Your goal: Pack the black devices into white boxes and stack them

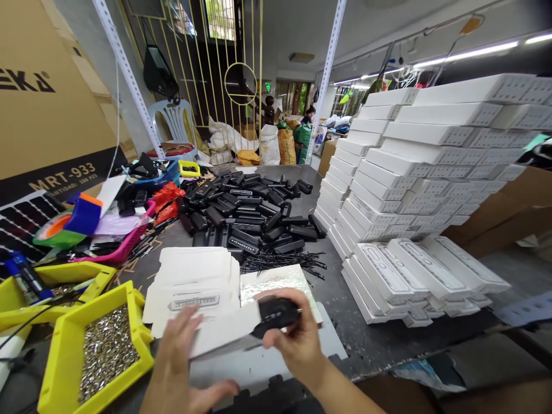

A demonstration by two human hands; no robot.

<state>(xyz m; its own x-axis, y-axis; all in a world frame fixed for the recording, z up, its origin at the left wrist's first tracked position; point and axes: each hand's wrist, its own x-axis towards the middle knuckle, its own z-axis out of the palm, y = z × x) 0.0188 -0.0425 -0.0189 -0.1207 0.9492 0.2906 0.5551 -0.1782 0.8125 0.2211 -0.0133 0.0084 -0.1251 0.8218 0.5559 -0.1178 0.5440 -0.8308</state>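
Note:
My right hand (297, 339) grips a black device (276, 315) between thumb and fingers, near the middle of the table. Against the device's left end is a white carton (228, 330), its near side blurred. My left hand (181, 362) is spread at the carton's left end, thumb and fingers apart. Behind it lies a stack of flat white cardboard blanks (194, 276) with a printed outline. To the right of that stack, a shiny, plastic-covered white pad (276, 282) sits partly behind my right hand.
Many black devices (245, 213) and thin black sticks (293, 261) cover the table's middle. White boxes (388, 172) are stacked high at the right. A yellow bin (60, 368) of small metal parts and a pink basket (129, 241) stand at the left.

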